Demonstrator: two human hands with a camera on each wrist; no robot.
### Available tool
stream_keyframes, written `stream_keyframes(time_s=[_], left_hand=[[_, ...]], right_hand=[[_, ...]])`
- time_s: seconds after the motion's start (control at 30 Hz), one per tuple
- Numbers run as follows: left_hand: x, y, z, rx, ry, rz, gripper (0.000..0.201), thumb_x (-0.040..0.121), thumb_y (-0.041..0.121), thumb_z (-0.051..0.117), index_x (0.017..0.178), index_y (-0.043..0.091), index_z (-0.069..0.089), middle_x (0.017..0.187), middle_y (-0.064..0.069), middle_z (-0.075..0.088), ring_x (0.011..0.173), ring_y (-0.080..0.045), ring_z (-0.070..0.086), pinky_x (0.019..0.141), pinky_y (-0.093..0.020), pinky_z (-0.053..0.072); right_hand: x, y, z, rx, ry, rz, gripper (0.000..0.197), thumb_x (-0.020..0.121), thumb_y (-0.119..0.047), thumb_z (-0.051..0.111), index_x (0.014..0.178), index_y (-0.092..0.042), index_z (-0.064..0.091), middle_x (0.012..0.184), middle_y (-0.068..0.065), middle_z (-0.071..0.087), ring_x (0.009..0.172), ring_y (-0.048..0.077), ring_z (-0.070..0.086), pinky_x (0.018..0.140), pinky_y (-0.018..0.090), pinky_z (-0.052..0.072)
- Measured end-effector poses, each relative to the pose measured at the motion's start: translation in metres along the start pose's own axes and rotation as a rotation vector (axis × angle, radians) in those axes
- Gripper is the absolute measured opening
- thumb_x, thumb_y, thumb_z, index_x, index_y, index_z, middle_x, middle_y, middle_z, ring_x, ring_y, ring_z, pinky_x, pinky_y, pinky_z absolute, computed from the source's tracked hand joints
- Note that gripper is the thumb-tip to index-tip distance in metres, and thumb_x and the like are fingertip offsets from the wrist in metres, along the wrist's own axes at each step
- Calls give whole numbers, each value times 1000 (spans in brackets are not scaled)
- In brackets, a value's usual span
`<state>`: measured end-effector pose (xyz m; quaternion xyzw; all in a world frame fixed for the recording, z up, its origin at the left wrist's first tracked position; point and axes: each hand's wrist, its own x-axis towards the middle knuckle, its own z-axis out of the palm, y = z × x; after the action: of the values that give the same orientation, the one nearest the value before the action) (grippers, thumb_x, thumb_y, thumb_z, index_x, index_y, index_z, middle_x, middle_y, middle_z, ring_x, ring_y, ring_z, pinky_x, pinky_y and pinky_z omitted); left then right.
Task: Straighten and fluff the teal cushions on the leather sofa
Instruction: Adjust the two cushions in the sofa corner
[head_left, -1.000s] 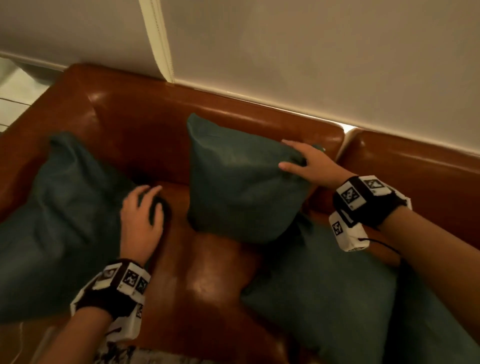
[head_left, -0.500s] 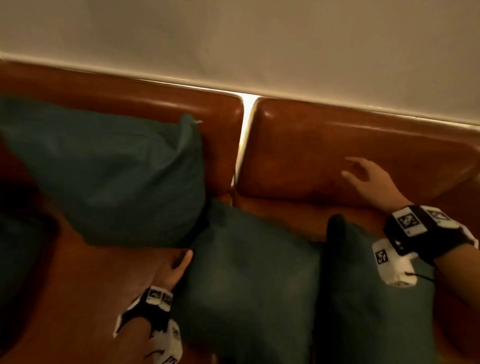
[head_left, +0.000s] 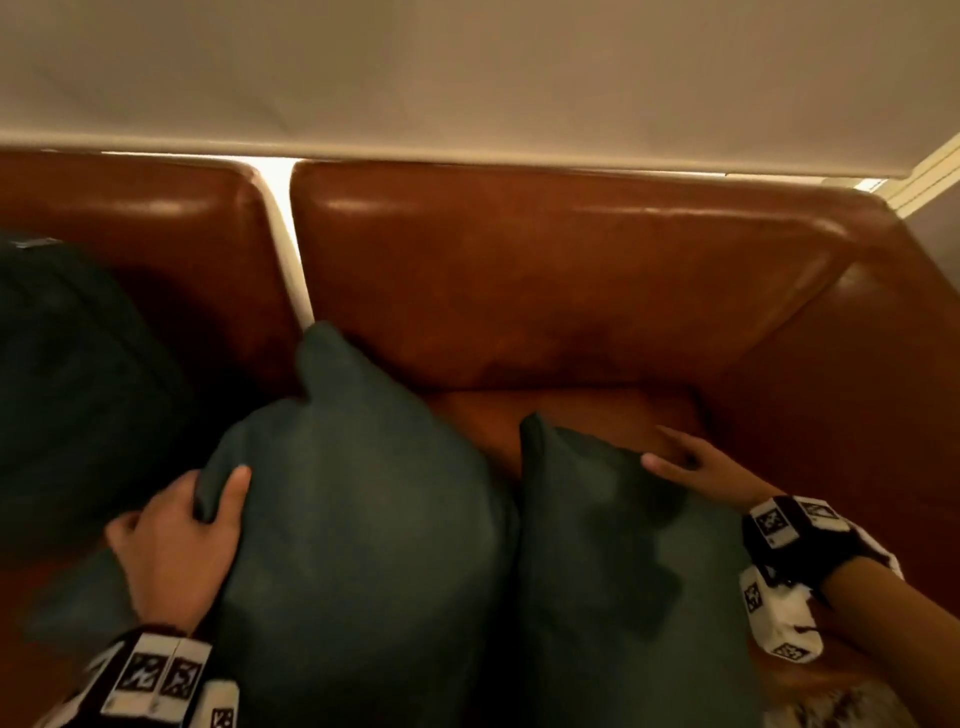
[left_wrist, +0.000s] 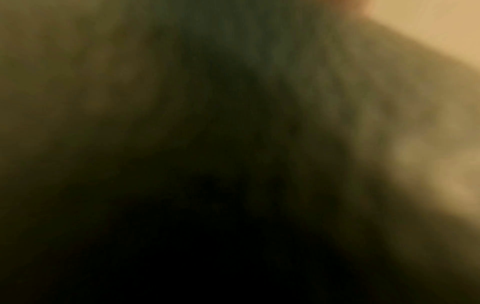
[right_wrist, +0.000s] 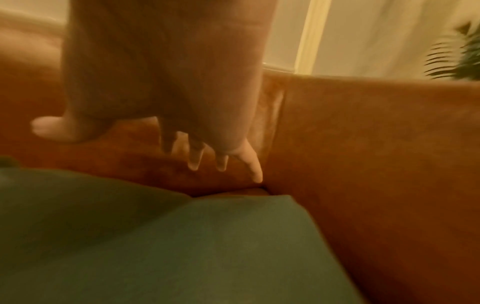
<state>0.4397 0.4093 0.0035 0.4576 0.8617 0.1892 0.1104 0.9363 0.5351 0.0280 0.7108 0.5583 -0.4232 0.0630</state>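
Three teal cushions lie on the brown leather sofa (head_left: 545, 270). The left cushion (head_left: 78, 395) leans on the backrest in shadow. My left hand (head_left: 174, 543) grips the left edge of the middle cushion (head_left: 363, 530), thumb on its front and fingers behind it. The left wrist view is dark blur with teal fabric (left_wrist: 272, 47) close up. My right hand (head_left: 685, 462) is at the top right corner of the right cushion (head_left: 623, 582). In the right wrist view the right hand (right_wrist: 207, 158) has straight, spread fingers above the right cushion (right_wrist: 182, 246), pointing at the seat corner.
The sofa's right armrest (head_left: 857, 374) closes the seat just beyond my right hand. A beige wall (head_left: 467, 73) runs behind the backrest. A leafy plant (right_wrist: 462, 51) stands past the armrest. Bare seat leather (head_left: 571, 415) shows behind the right cushion.
The view has swung right along the sofa. My left hand slid up and took hold of the middle cushion's left edge. My right hand dropped from the backrest to the right cushion's top corner.
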Motion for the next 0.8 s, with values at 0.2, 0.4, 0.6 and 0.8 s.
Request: stream_keyframes(time_s=[0.2, 0.4, 0.6, 0.8], left_hand=[[48, 106, -22, -5, 181, 429, 42, 92, 43, 38, 91, 9, 63, 81, -13, 66, 81, -32, 59, 88, -44, 29], [76, 164, -23, 64, 197, 715, 32, 93, 37, 42, 91, 14, 64, 80, -4, 66, 76, -26, 56, 86, -43, 30], [69, 198, -24, 6, 293, 885, 27, 95, 30, 48, 93, 10, 66, 77, -4, 65, 75, -25, 53, 87, -42, 31], [77, 220, -12, 1, 161, 896, 36, 93, 40, 45, 106, 14, 66, 97, -6, 66, 92, -27, 55, 100, -47, 25]], right_hand=[[27, -33, 30, -93, -141, -138, 137, 38, -94, 55, 149, -40, -5, 160, -5, 5, 147, 20, 3, 114, 61, -1], [36, -12, 57, -207, -1, -151, 124, 35, -104, 30, 135, -31, 43, 138, -7, 49, 132, 18, 39, 113, 60, 11], [-6, 22, 33, -201, 260, -256, 88, 58, -96, 25, 102, -29, 62, 100, -9, 64, 95, 13, 59, 86, 35, 44], [-81, 76, -44, -32, 788, -138, 37, 79, -49, 59, 90, -14, 61, 85, 7, 61, 77, 29, 59, 67, 33, 40]])
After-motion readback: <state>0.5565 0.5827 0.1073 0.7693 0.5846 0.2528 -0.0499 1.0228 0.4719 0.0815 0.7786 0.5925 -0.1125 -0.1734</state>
